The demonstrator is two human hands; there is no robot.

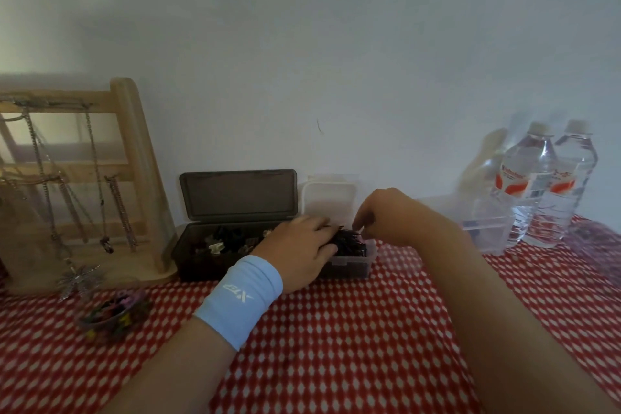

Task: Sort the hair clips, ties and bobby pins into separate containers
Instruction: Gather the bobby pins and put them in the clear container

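Both hands meet over the tub of bobby pins.

The black bobby pins heap in a small clear tub, under both sets of fingertips. The left hand, in a blue wristband, lies with its fingers flat on the heap. At its 3 o'clock, the right hand curls its fingers down into the pins; I cannot tell whether it pinches any. A dark box of hair clips sits at the tub's 9 o'clock, a bowl of hair ties at 8.

A wooden jewellery stand hung with necklaces stands at the left. Two water bottles stand at the right on the red-checked surface.
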